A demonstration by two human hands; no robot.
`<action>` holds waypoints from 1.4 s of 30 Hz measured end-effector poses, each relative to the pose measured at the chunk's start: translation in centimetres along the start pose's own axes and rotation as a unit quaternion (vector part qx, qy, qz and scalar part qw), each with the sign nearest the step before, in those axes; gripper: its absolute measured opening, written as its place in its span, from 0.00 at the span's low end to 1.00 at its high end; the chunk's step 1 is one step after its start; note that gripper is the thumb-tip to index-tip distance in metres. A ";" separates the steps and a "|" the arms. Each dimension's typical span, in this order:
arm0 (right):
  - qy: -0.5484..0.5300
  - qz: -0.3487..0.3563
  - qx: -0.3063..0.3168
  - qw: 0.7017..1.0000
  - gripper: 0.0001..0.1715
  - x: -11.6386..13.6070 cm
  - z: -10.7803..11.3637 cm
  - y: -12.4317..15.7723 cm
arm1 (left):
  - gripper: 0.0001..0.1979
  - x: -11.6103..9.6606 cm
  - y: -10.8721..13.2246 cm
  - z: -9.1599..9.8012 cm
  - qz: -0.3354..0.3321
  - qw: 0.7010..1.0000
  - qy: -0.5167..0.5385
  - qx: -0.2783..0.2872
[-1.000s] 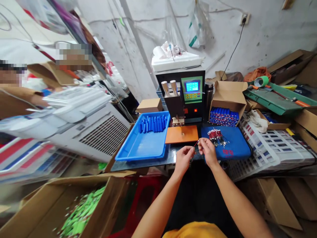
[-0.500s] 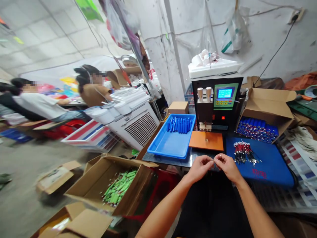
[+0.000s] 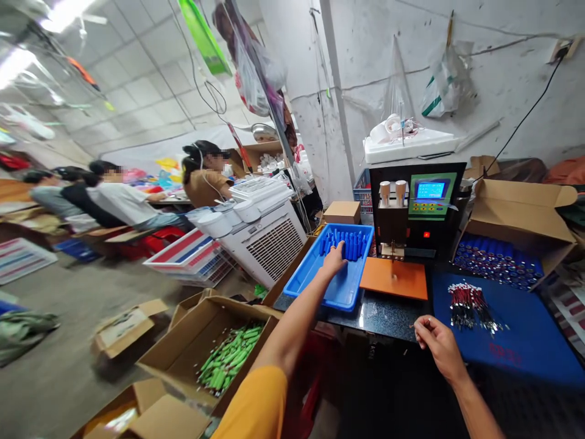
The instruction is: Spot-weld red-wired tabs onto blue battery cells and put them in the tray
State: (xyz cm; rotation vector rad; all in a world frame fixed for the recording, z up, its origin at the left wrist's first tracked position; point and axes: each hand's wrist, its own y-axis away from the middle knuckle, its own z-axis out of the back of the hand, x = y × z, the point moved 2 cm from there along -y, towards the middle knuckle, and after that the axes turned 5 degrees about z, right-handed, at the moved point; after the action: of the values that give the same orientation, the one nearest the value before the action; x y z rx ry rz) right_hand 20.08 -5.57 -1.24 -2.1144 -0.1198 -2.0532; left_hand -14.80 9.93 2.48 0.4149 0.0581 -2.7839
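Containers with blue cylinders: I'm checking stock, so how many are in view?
2: the blue tray, left of the machine, and the open cardboard box, right of it; others may be hidden.

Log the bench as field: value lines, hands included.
left hand: in blue tray, at the blue cylinders; grip unclear
right hand: near front table edge, fingers pinched; contents unclear
machine: screen lit, orange plate in front
wires: heaped on blue mat
open carton: behind mat, holds stacked cylinders
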 end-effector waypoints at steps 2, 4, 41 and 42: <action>-0.001 -0.004 -0.004 1.000 0.25 -0.2 0.1 0.4 | 0.35 0.0 0.0 -0.6 0.007 1.000 -0.008 -0.010; 0.000 -0.009 -0.007 1.000 0.26 -0.3 0.2 0.6 | 0.27 0.1 0.5 -0.9 0.016 1.000 -0.016 -0.010; -0.074 0.057 -0.180 0.979 0.21 4.3 1.6 -5.5 | 0.11 -12.4 10.7 -3.9 -0.184 0.832 0.522 0.025; -0.077 0.061 -0.177 0.979 0.21 4.5 1.2 -6.5 | 0.12 -12.5 10.6 -4.1 -0.185 0.829 0.527 0.024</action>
State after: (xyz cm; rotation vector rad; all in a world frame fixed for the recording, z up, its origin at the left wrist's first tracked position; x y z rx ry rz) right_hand 20.18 0.66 3.79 -2.4135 0.3715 -1.9558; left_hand 1.11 4.20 2.25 2.0758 0.3455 -2.4912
